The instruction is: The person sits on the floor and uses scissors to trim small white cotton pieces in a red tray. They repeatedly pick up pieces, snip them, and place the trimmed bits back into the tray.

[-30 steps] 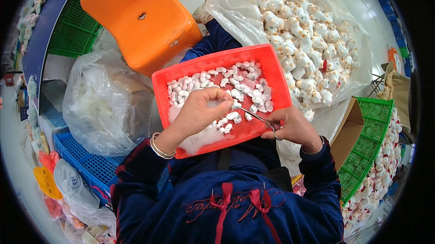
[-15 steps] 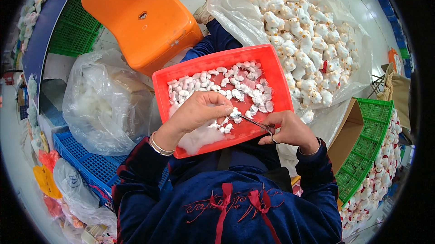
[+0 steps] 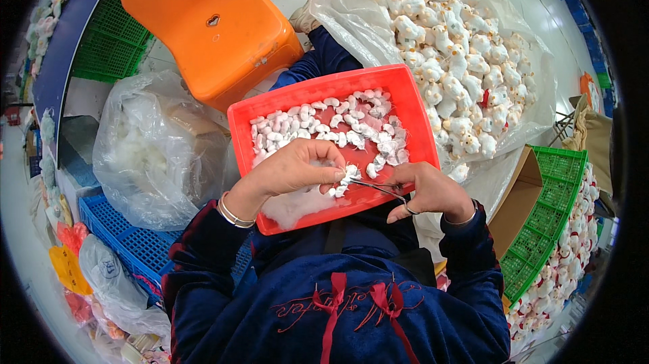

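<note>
Right hand [image 3: 434,191] holds scissor-handled tool [image 3: 379,188] aslant, tip pointing left and away.

From afar I watch through the left head-worn fisheye, looking steeply down past the navy sweatshirt [image 3: 362,330], near at six o'clock, to the red tray [image 3: 365,79] mid-frame and the orange chair [image 3: 203,46], farther off, toward eleven.

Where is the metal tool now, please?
In the head view, near centre, the metal tool is in the right hand, over the red tray, its tip near the left hand.
</note>
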